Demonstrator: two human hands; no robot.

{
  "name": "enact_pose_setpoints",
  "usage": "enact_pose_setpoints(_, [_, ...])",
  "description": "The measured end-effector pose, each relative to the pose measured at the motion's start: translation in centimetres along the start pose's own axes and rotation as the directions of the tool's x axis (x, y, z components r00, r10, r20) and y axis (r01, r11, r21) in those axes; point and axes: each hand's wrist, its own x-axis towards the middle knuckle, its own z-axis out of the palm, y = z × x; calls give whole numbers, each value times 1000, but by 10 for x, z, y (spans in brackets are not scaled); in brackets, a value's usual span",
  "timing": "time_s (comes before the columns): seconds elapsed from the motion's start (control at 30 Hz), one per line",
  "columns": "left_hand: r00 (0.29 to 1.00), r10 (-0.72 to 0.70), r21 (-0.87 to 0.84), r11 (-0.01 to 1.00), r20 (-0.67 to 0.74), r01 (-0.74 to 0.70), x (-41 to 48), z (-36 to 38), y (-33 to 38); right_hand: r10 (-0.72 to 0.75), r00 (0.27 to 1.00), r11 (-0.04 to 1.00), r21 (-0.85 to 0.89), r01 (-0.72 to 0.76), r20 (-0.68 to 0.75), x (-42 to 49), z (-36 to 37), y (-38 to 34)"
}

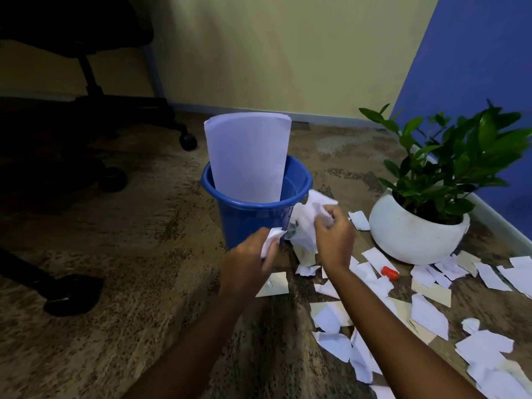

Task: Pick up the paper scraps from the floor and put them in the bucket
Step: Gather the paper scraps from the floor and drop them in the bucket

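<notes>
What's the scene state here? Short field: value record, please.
bucket: blue bucket upright on carpet, tall sheets of paper standing in it
left hand: left hand clutching a white scrap, in front of the bucket
right hand: right hand clutching a bunch of scraps beside the rim
floor: many paper scraps still scattered at right
other: potted plant, red cap, office chair

Just the one head cam here, wide-angle, looking forward and down at the floor from close up, angled toward the wall corner. No second view to overlap with.
</notes>
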Motion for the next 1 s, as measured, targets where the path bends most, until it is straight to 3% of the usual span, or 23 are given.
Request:
enact_pose_setpoints(0.07, [998, 36, -72, 997, -48, -40, 17, -11, 13, -20, 991, 995, 95, 32, -131, 8, -3, -18])
enact_pose_setpoints(0.17, [985, -128, -170, 980, -116, 107, 52, -20, 25, -82, 977, 980, 162, 115, -198, 18, -2, -44])
enact_pose_setpoints(0.23, [944, -329, -262, 912, -4, 317, 79, -21, 27, -89, 985, 976, 187, 116, -145, 24, 3, -59])
enact_pose_setpoints(0.3, [846, -494, -428, 732, 202, 530, 102, -22, 28, -49, 998, 985, 164, 53, -31, 29, 11, -68])
enact_pose_setpoints(0.37, [776, -554, -545, 568, 301, 617, 114, -23, 29, 0, 994, 996, 91, -11, 111, 31, 19, -72])
enact_pose_setpoints(0.4, [768, -561, -548, 555, 308, 625, 117, -23, 29, 20, 982, 996, 86, -37, 189, 30, 22, -72])
enact_pose_setpoints(0.5, [835, -510, -408, 732, 205, 547, 110, -18, 29, 14, 948, 990, 132, -59, 317, 24, 24, -70])
enact_pose_setpoints(0.6, [945, -317, -323, 904, -73, 279, 79, -14, 23, -118, 975, 982, 171, 86, 188, 17, 18, -57])
enact_pose_setpoints(0.7, [941, -164, -199, 974, -295, 108, 40, -5, 4, -161, 987, 977, 143, 156, 25, 3, 16, -25])
enact_pose_setpoints(0.77, [981, -64, -52, 997, -185, 55, 17, 6, -12, -64, 996, 998, 20, 63, 60, -9, 21, 6])
enact_pose_setpoints(0.83, [987, -141, 118, 984, 71, 132, -1, 19, -30, 35, 969, 991, -137, -2, 243, -22, 29, 37])
enact_pose_setpoints(0.93, [918, -307, 255, 936, 252, 243, -14, 40, -59, 87, 816, 926, -349, 146, 571, -38, 40, 72])
enact_pose_setpoints(1.0, [875, -335, 331, 918, 349, 220, -17, 51, -71, 105, 720, 862, -424, 279, 686, -44, 48, 83])
